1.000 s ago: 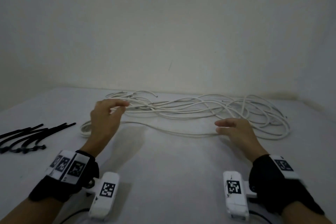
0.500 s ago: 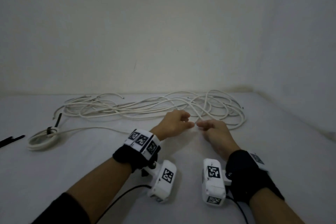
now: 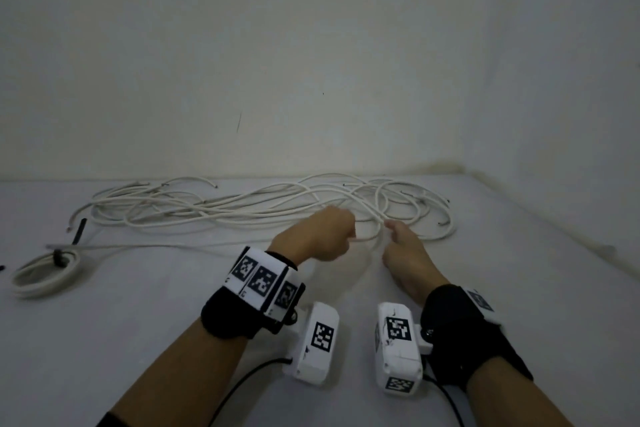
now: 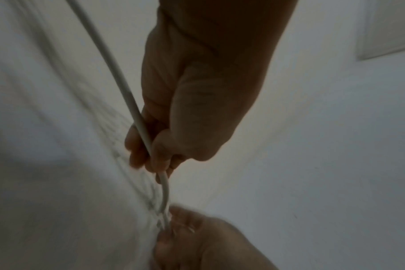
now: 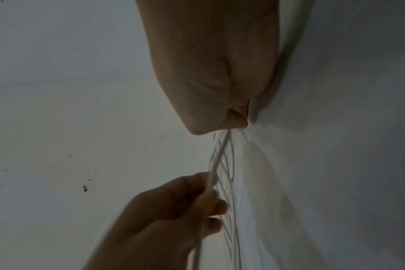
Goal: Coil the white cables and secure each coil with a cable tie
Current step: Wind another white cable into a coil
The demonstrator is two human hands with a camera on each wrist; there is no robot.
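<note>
Left hand (image 3: 320, 236) and right hand (image 3: 403, 246) both pinch one cable (image 3: 372, 236); keep loops even, avoid snagging the pile (image 3: 242, 204)

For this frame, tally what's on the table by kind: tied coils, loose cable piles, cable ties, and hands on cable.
Tied coils: 1, the finished coil at far left
Loose cable piles: 1, the tangled white cables; strands too tangled to count
Cable ties: 1, black, on the coil
Hands holding cable: 2, left hand and right hand
Total: 5
</note>
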